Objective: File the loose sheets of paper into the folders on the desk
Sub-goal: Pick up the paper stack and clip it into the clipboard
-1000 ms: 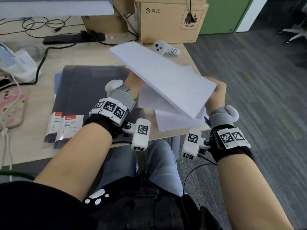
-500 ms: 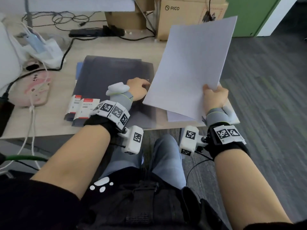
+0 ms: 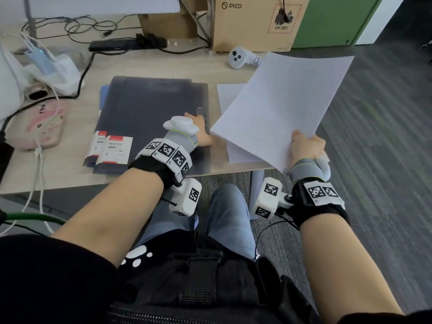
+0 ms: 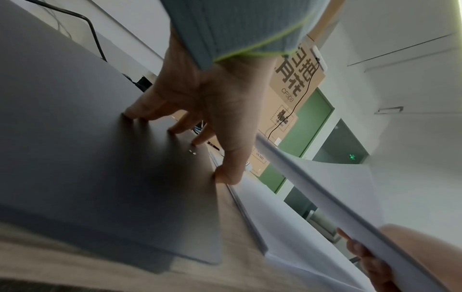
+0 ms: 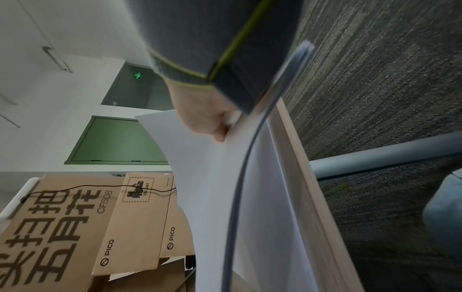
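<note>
A stack of dark grey folders (image 3: 152,118) lies flat in the middle of the desk (image 3: 58,169). My left hand (image 3: 201,133) rests on the stack's near right edge. In the left wrist view the left hand (image 4: 212,158) has spread fingertips touching the top folder (image 4: 87,158) and its thumb at the cover's edge. My right hand (image 3: 306,146) grips the near corner of a bundle of white sheets (image 3: 280,106), lifted and slanting over the desk's right end. The right wrist view shows that hand (image 5: 210,122) pinching the sheets (image 5: 220,187). More white sheets (image 3: 225,94) lie on the desk beneath.
A white controller (image 3: 240,58) and a PICO cardboard box (image 3: 252,22) stand behind the sheets. Red-and-white label cards (image 3: 112,149) lie on the folders' near left corner. A power strip (image 3: 117,44), cables and a pink phone (image 3: 39,127) fill the left. The desk ends just right of the sheets.
A second ago both hands held the sheets. The left hand let go and settled on the folder's edge. The right hand has since tipped the bundle from nearly upright to a lower slant.
</note>
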